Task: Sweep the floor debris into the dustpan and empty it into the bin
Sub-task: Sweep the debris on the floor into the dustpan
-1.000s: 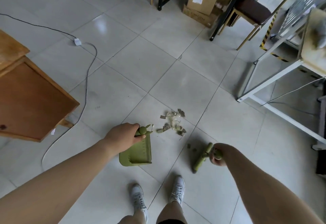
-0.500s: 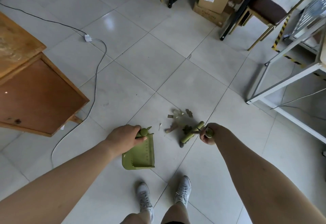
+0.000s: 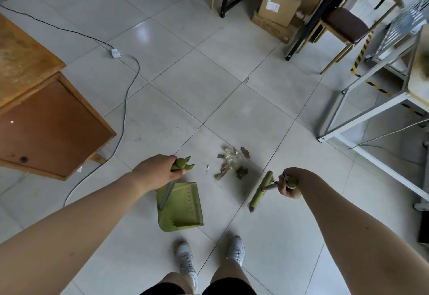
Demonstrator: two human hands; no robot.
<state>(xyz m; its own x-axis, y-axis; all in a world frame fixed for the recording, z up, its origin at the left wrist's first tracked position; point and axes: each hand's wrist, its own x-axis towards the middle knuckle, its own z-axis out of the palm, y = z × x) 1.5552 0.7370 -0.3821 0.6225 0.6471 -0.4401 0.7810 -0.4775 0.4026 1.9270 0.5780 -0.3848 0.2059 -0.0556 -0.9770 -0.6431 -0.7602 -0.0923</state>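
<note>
A small heap of debris (image 3: 233, 163), brown scraps and crumpled clear plastic, lies on the grey floor tiles ahead of my feet. My left hand (image 3: 157, 170) grips the green top of the dustpan's handle. The green dustpan (image 3: 183, 209) rests on the floor just left of and nearer to me than the heap. My right hand (image 3: 289, 184) holds the handle of a green broom (image 3: 261, 190), whose head lies to the right of the debris, apart from it. No bin is in sight.
A wooden desk (image 3: 46, 118) stands at the left with a cable (image 3: 125, 99) trailing across the floor beside it. A white metal frame (image 3: 348, 118) is at the right. Cardboard boxes (image 3: 278, 7), a chair (image 3: 346, 23) and black table legs are at the back.
The broom head has swung back from the debris to the right side of the heap. The dustpan has stayed left of the heap, held by my left hand.
</note>
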